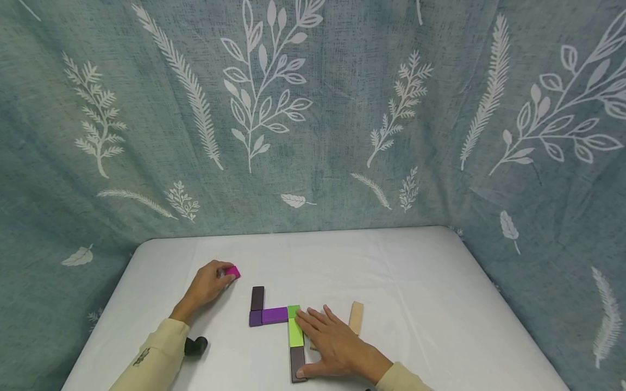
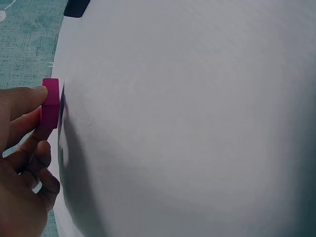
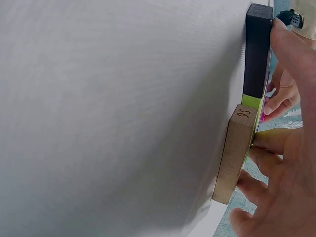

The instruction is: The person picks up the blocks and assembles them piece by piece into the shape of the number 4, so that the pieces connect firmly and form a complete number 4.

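My left hand [image 1: 205,282] pinches a magenta block [image 1: 233,272] between thumb and fingers near the table's far left. The left wrist view shows the same magenta block [image 2: 50,103] at the fingertips. My right hand [image 1: 337,342] lies spread, its fingers on the green block [image 1: 293,311] and lime block [image 1: 295,332], its thumb touching the dark grey block [image 1: 296,364]. Joined to that column on the left are a purple block [image 1: 275,315], a dark purple block [image 1: 256,319] and an upright-lying dark brown block [image 1: 257,298].
A light wooden block [image 1: 356,315] lies right of the column, partly hidden by my right hand. In the right wrist view, a wooden block [image 3: 234,153] with marks on its end sits beside the lime piece. White cloth covers the table [image 1: 415,293]; patterned fabric [image 1: 313,136] hangs behind.
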`<action>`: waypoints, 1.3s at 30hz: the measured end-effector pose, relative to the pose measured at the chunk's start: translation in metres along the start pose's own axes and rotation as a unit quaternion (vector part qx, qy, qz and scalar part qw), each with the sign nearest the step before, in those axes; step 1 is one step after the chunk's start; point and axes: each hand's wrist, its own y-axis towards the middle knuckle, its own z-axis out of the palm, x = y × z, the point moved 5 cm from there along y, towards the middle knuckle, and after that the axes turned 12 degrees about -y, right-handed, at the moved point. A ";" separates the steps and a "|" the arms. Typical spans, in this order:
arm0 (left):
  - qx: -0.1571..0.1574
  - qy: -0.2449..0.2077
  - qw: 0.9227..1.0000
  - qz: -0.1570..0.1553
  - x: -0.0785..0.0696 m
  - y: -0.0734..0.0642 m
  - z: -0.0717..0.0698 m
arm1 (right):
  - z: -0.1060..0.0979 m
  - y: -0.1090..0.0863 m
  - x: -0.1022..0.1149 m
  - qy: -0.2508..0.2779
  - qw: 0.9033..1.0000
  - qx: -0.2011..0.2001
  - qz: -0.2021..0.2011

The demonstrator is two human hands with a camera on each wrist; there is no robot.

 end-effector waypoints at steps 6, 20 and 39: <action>0.017 0.003 1.000 0.010 -0.003 0.003 0.003 | -0.001 0.000 0.000 -0.002 1.000 -0.002 -0.001; 0.063 -0.004 0.998 0.032 -0.017 0.010 0.016 | -0.001 0.000 0.001 -0.003 1.000 0.001 -0.001; 0.111 -0.001 0.990 0.091 -0.041 0.021 0.035 | -0.003 -0.001 0.000 0.011 1.000 0.011 0.002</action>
